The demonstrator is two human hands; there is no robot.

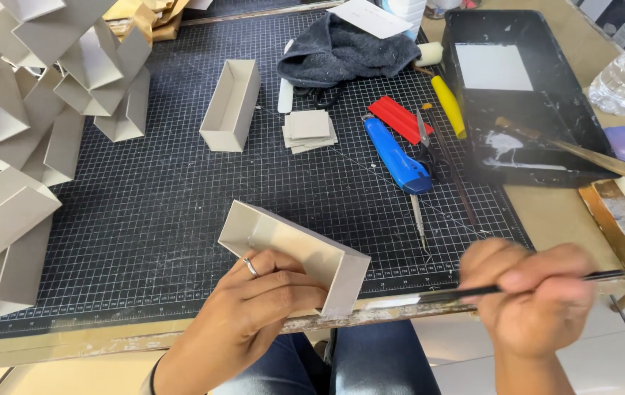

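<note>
Two hands: left hand (265,289) gripping one grey cardboard tray (294,252); right hand (535,289), blurred, closed around one thin brush (473,292), bristles hidden.

On the cutting mat (181,219), near its front edge, I hold an open cardboard box (294,252) with my left hand (254,300); my right hand (532,292), off the mat's front right corner, holds a thin brush (473,291) pointing left toward that box. Behind it, mid-mat, a second open box (232,104). Right of that, a small stack of card squares (309,130), then a utility knife (398,157). A cloth (349,50) lies at the mat's back edge. Folded card pieces (42,95) pile along the left edge. Right of the mat, a tray (473,132) with a wooden stick (583,153) across it.
</note>
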